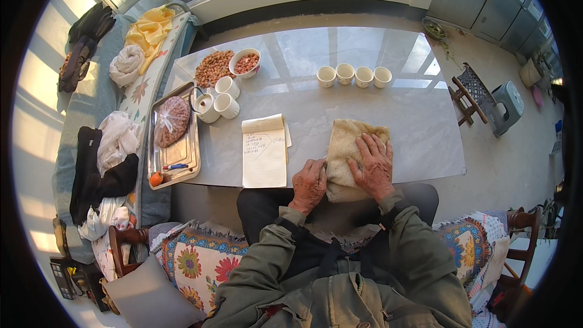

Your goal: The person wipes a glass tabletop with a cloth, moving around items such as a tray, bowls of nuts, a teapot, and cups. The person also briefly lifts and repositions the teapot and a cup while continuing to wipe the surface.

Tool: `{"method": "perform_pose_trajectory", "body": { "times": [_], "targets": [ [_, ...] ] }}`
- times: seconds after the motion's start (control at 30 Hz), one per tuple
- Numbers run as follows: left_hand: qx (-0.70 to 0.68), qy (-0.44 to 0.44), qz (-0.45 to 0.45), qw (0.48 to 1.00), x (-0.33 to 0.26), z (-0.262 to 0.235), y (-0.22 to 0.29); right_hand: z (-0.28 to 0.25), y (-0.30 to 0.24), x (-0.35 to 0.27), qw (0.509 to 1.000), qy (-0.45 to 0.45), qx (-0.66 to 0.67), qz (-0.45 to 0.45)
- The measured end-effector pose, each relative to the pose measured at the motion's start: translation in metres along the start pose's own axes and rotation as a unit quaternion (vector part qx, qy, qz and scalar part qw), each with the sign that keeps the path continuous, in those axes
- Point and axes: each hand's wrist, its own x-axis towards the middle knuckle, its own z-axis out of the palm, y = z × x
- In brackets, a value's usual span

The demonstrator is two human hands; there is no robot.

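A beige folded towel [343, 140] lies at the table's near edge, its lower end hanging a little over it. My right hand [373, 164] rests flat on the towel's right part, fingers stretched out. At the towel's left edge my left hand [310, 184] is closed, its curled fingers pinching the fabric there; the fingertips are partly hidden. Left of that hand lies an open notepad [265, 161] with handwriting on its page.
Several small white cups [354, 76] stand in a row at the back. Left are a metal tray [193, 164] with a bag of nuts [172, 123], a lidded teapot [207, 108], two cups [227, 97], a nut pile [214, 68] and a bowl [245, 63].
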Motion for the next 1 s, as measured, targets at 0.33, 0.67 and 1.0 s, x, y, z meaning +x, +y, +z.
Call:
{"method": "perform_pose_trajectory", "body": {
  "times": [0.33,0.67,1.0],
  "targets": [
    [0.004,0.002,-0.004,1.000,-0.0001,0.0003,0.0016,0.0013,0.0010,-0.0002,1.000,-0.007,-0.002,0.008],
    [0.006,0.009,-0.003,1.000,-0.0007,0.0014,0.0008,0.0008,0.0015,-0.0002,1.000,0.000,0.000,0.001],
    [0.002,0.015,-0.005,1.000,-0.0006,0.0012,0.0017,0.0012,0.0016,0.0000,1.000,0.004,0.004,0.001]
  ]
}}
